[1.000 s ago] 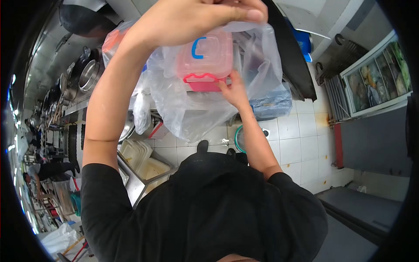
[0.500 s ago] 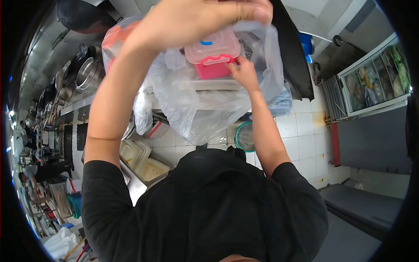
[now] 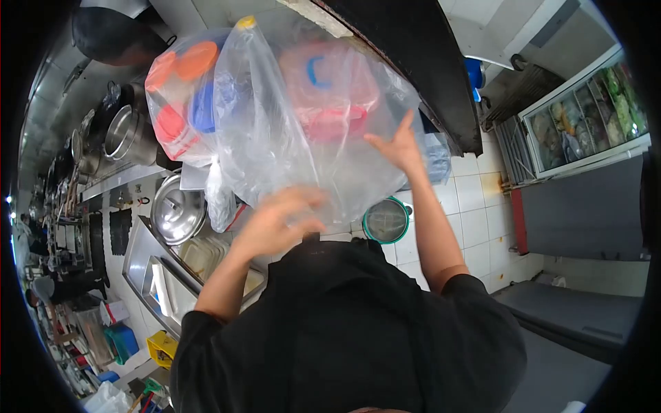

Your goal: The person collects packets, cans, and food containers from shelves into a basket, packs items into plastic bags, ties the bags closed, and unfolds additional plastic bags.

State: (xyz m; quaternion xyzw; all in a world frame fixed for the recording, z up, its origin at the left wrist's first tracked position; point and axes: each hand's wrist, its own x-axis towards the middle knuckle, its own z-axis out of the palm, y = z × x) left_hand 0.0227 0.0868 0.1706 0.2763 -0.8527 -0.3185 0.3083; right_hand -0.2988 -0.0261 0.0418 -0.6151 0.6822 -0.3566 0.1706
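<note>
A pink box (image 3: 334, 89) with a clear lid and a blue handle shows through a large clear plastic bag (image 3: 275, 138), which lies over it. My right hand (image 3: 398, 146) is at the bag's right side, near the box's front corner, with thumb and fingers spread. Close to my chest, my left hand (image 3: 284, 219) is blurred by motion at the bag's lower edge; its fingers look apart and nothing shows in them. Left of the box, a second bag holds orange and blue lidded containers (image 3: 196, 62).
A steel lid (image 3: 177, 208) and pale trays (image 3: 203, 255) are at lower left, pots (image 3: 127, 134) further left. A green-rimmed round basket (image 3: 386, 220) is on the floor. A dark panel (image 3: 413, 62) runs along the right. Another person (image 3: 65, 289) is at far left.
My left hand has come down from above the box to near my chest. The clear bag now covers the pink box, and my right hand has let go of the box.
</note>
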